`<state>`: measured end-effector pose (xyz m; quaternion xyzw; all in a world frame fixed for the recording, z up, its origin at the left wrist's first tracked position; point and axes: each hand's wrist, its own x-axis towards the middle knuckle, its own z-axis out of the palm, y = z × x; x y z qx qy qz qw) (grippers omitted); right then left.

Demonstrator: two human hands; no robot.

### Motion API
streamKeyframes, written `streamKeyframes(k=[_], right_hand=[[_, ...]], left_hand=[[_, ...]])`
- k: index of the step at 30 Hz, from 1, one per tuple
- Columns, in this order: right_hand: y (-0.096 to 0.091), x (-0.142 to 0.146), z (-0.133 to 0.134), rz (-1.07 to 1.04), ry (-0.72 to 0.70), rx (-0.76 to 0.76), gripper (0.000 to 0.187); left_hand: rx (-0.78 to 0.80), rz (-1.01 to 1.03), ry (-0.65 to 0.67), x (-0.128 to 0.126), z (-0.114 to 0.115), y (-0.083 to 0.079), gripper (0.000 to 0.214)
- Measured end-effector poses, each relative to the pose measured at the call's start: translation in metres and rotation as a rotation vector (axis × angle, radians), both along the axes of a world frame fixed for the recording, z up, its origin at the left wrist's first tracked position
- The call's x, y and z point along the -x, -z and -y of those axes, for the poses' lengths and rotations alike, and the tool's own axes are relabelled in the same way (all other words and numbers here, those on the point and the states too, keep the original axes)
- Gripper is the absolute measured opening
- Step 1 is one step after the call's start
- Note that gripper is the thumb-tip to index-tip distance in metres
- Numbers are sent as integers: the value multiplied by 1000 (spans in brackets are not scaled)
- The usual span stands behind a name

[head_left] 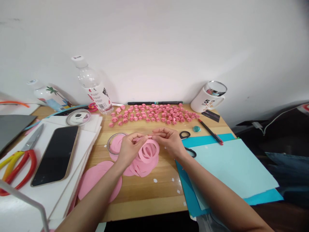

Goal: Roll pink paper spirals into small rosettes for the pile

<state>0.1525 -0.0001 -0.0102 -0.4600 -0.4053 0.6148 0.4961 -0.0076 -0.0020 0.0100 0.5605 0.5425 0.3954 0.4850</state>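
Between my two hands is a pink paper spiral (156, 147), its cut loops hanging below the fingertips. My left hand (131, 146) pinches it from the left, thumb and fingers together. My right hand (168, 139) pinches the strip's upper edge close by, fingers curled. Beneath the hanging loops lie more pink paper pieces (142, 169). A roll of clear tape (109, 146) rests by my left hand with pink paper inside its ring. Pink paper circles (89, 180) lie partly under my left forearm. Several rolled pink paper roses (150, 114) stand in rows beyond my hands.
Blue sheets (236, 167) lie at right, with black-handled scissors (184, 134) beside them. A pen (211, 131), mug (207, 96) and teal cap (196, 129) stand behind. At left are a phone (58, 153), red-yellow scissors (23, 161) and bottles (93, 87).
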Motion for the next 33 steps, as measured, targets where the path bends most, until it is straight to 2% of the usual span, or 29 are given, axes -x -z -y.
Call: streamKeyframes(k=[10,22,33], right_hand=[[-2,-1,0,-19,-2,2,33],[4,-3,-2,-20,21,-34,34],[2,-3,-1,64,-51,-126,31]], left_hand=[[-10,7,23,1,-1,3,20],[17,64,20,0,0,2,18],[47,78,153,1,2,2,19]])
